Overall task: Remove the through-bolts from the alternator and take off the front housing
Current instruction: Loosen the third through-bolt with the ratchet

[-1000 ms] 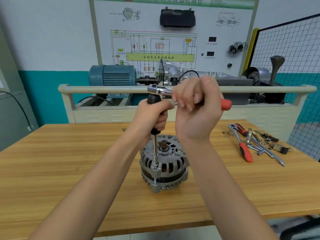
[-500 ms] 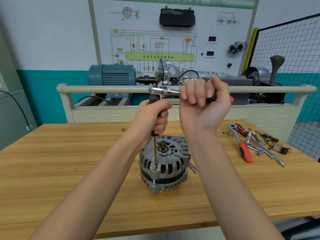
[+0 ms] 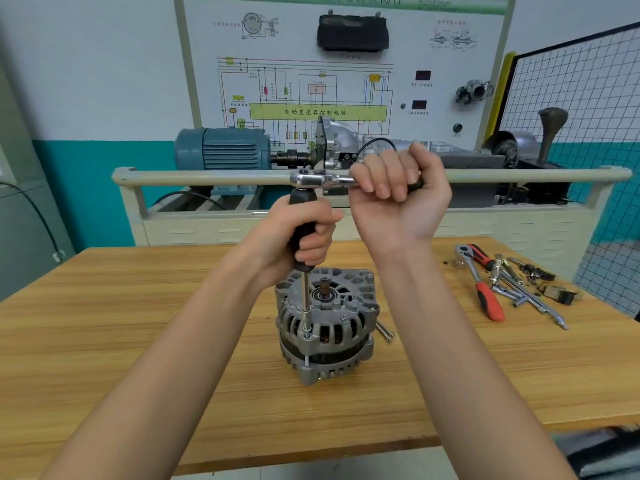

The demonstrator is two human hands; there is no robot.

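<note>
At frame centre the left hand (image 3: 294, 233) wraps its curled fingers round the black handle of a driver (image 3: 302, 233), whose thin steel shaft runs straight down to a through-bolt (image 3: 307, 336) at the near-left edge of the alternator (image 3: 325, 323). Just above and to the right, the right hand (image 3: 398, 195) closes in a fist on the handle of a ratchet (image 3: 313, 178); its chromed head sits on top of the driver handle and the handle runs level toward the right. The alternator stands upright on the wooden table (image 3: 138, 341), slightly below centre, a ribbed grey cast-metal body with slotted vents, a dark band round its middle and a short shaft stub with a bearing on top. Two loose bolts (image 3: 384, 330) lie on the table just beside its right flank. At centre right of the frame, well apart, lie a second ratchet (image 3: 479, 282) with a red and black grip and a scatter of chromed sockets and extensions (image 3: 526, 289). Behind the table, in the upper half, stands a cream trainer bench (image 3: 346, 223) with a blue motor (image 3: 221, 148) and a wiring-diagram panel (image 3: 311, 81).
</note>
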